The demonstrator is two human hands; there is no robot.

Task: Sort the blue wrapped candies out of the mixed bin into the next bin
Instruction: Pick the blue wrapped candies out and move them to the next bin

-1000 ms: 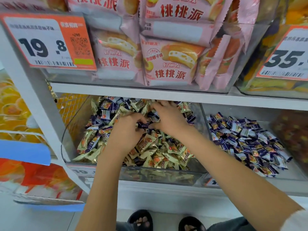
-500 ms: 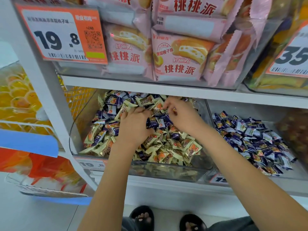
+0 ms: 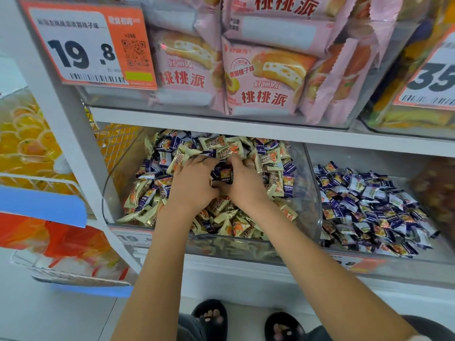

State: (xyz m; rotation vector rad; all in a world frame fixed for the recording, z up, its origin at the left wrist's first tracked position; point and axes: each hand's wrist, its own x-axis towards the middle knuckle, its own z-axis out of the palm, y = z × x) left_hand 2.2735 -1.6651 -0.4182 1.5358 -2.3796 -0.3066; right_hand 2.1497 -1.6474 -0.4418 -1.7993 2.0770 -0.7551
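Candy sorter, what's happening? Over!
Both hands, left hand and right hand, gathering blue candies in mixed bin. Cream candies crowd around. Next bin waiting.

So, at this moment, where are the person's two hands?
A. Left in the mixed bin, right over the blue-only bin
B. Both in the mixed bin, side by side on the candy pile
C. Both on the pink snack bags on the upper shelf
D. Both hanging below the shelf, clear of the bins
B: the left hand and right hand sit together in the mixed bin, with blue wrapped candies bunched between them.

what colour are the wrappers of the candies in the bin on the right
Dark blue-purple with white and some orange print; the candies in the right bin show best in the head view.
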